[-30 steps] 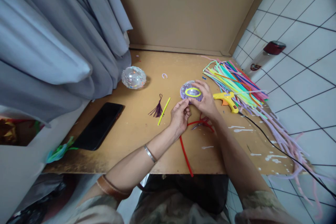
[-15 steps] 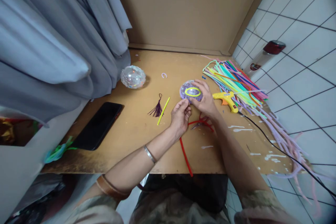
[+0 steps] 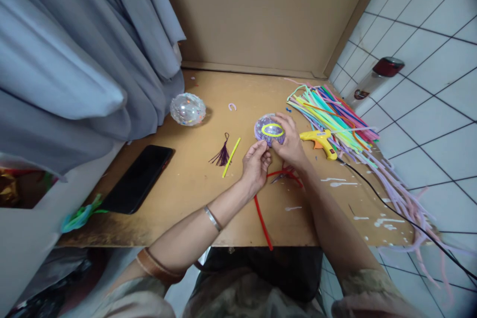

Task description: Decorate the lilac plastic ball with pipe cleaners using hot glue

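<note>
A rounded purple ball (image 3: pixel 262 126), wrapped in what look like fuzzy pipe cleaners, bears a bright yellow oval ring around a clear, shiny patch. My right hand (image 3: pixel 288 141) curls round its right side, thumb at the front and fingers over the top. At the lower edge, my left hand (image 3: pixel 256 166) pinches with thumb and forefinger pressed together; its other fingers are folded in. Any small piece inside that pinch is hidden. Below my hands lie red pipe cleaners (image 3: pixel 264 223) and partly covered scissors (image 3: pixel 278 178). Left of them are a dark tassel (image 3: pixel 223 154) and a yellow pipe cleaner (image 3: pixel 231 157).
A clear decorated ball (image 3: pixel 188 109) stands back left, near the grey curtain (image 3: pixel 149 49). The black phone (image 3: pixel 137 179) lies at left. On the right are a yellow glue gun (image 3: pixel 322 142) with a trailing cord and a pile of coloured pipe cleaners (image 3: pixel 335 114).
Almost nothing differs. The whole view shifts very slightly to the left, while both hands stay on the purple ball.
</note>
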{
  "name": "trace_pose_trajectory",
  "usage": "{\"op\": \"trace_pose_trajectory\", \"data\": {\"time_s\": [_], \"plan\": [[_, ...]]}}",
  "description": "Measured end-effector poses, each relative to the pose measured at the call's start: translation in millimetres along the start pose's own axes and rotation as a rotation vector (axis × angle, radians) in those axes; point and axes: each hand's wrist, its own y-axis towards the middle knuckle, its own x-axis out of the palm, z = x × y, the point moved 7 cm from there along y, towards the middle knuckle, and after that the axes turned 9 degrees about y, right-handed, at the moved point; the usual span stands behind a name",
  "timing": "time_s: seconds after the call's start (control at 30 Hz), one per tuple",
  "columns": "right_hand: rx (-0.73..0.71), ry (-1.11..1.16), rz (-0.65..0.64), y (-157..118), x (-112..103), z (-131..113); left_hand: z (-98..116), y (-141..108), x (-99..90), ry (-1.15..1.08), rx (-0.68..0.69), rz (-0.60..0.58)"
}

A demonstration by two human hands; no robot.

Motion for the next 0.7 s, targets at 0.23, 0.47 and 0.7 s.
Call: {"op": "trace_pose_trajectory", "data": {"time_s": [0.23, 0.47, 0.7], "plan": [[-0.012, 0.012, -0.002, -0.2, 0.8, -1.2, 0.5, -0.3, 1.3, -0.023, -0.006, -0.012], [-0.023, -0.014, 0.003, -1.1, 1.7, -0.8, -1.1, -0.9, 2.1, -0.018, -0.012, -0.013], [-0.039, -0.035, 0.001, -1.6, 2.4, -3.1, -0.7, 0.2, 2.9, -0.038, -0.031, 0.022]]}}
